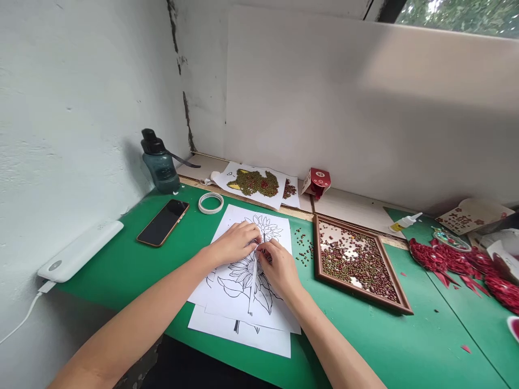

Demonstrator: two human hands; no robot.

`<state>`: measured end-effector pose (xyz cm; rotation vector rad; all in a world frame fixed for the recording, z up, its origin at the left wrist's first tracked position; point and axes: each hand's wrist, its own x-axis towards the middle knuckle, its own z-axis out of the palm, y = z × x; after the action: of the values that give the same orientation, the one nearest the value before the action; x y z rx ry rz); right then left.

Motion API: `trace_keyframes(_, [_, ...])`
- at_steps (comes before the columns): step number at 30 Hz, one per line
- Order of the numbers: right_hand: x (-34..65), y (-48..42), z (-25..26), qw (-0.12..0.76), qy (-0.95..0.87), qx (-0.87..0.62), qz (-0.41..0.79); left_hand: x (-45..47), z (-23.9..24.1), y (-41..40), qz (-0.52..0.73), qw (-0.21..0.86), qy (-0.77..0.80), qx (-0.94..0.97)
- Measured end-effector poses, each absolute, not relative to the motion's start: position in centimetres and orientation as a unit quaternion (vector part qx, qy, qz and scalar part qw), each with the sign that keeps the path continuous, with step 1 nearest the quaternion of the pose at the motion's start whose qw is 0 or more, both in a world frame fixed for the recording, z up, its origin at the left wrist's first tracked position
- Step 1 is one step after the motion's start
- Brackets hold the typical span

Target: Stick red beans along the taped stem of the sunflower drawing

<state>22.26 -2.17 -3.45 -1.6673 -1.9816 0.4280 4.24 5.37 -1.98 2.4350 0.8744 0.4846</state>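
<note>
Sheets of paper printed with a sunflower line drawing (239,289) lie stacked on the green table in front of me. Over the drawing, my left hand (237,242) and my right hand (279,265) meet, fingertips almost touching. Both pinch the upper end of a narrow white tape strip (253,281), which hangs down across the flower toward the stem. Fingers hide the exact grip at that end. Beyond the paper to the left lies a roll of white tape (211,203).
Right of the paper stands a brown-framed tray (365,292) of mixed beans, with loose beans (304,248) beside it. A phone (162,222), power bank (81,251) and bottle (161,167) are left. Behind lie a bean picture (255,183), red box (317,182) and glue bottle (404,222).
</note>
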Motion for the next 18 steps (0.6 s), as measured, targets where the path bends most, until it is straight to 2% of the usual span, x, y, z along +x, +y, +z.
trace_keyframes(9, [21.77,-1.74,-3.64,0.173,-0.749,-0.634,0.087,4.27,-2.07,5.38,0.175,0.236,0.323,0.9])
trace_keyframes(18, [21.89,-1.95,-3.77,0.163,-0.761,-0.625,0.067,4.37,-2.04,5.37,0.176,0.239,0.322,0.899])
